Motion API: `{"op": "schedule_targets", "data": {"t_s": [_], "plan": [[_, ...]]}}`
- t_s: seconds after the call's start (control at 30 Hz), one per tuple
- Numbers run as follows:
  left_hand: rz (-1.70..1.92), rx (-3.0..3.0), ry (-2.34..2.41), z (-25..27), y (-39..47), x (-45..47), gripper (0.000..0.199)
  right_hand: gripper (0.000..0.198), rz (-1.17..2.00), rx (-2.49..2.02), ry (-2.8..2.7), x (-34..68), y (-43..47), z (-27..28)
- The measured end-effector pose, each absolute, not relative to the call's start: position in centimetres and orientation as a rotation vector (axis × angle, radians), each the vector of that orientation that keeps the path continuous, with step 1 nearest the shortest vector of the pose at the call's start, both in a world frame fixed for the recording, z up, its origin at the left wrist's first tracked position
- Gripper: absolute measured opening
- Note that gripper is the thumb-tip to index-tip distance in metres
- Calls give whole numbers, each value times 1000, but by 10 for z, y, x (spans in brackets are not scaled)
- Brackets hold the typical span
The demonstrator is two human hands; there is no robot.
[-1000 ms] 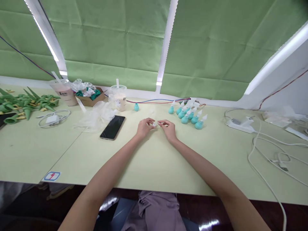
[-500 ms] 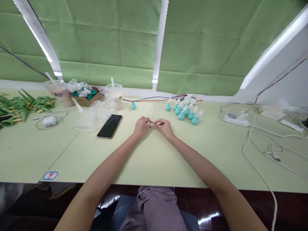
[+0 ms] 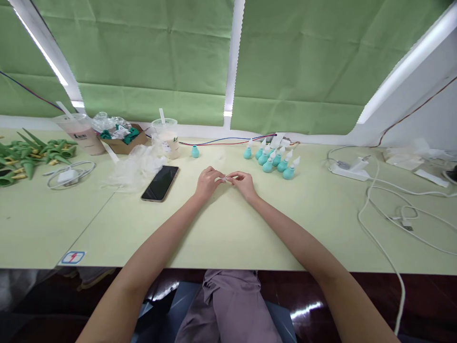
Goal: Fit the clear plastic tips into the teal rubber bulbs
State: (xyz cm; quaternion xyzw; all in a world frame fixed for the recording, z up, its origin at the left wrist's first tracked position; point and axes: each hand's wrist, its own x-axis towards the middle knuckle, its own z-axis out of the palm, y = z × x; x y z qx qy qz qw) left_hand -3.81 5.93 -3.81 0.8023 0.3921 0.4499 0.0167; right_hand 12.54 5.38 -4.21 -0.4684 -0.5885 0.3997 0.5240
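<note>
Between the fingertips of both hands sits a small translucent white piece (image 3: 224, 178), mostly hidden, so its shape cannot be made out. My left hand (image 3: 207, 182) pinches it from the left. From the right, my right hand (image 3: 243, 183) pinches it too, and the fingertips of the two hands nearly meet. Several turquoise squeeze bulbs (image 3: 267, 165) with whitish pointed nozzles stand grouped beyond my right hand. One turquoise bulb without a nozzle (image 3: 195, 151) stands apart, behind my left hand.
Left of my arms lie a phone (image 3: 160, 183) and crumpled clear plastic bags (image 3: 134, 169). Behind are two drink cups (image 3: 167, 138) and a small cardboard box (image 3: 124, 144). Green plant-like parts (image 3: 34, 155) lie far left. A power strip (image 3: 348, 170) and white cables (image 3: 371, 200) occupy the right.
Both hands stay together at the small white piece; the left fingers have turned slightly over it. The whole view has shifted a little, with the table things appearing slightly higher and further left.
</note>
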Motion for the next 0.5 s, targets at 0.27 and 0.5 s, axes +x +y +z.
{"op": "schedule_targets", "data": {"t_s": [0.27,0.5], "plan": [[1426,2637,1086,-37,56,-33,27,36,1335,-1066,-1295,135,49,-33],[1482,2639,1075,-41,55,-31,28,36,1589,-917,-1148,139,46,-36]]}}
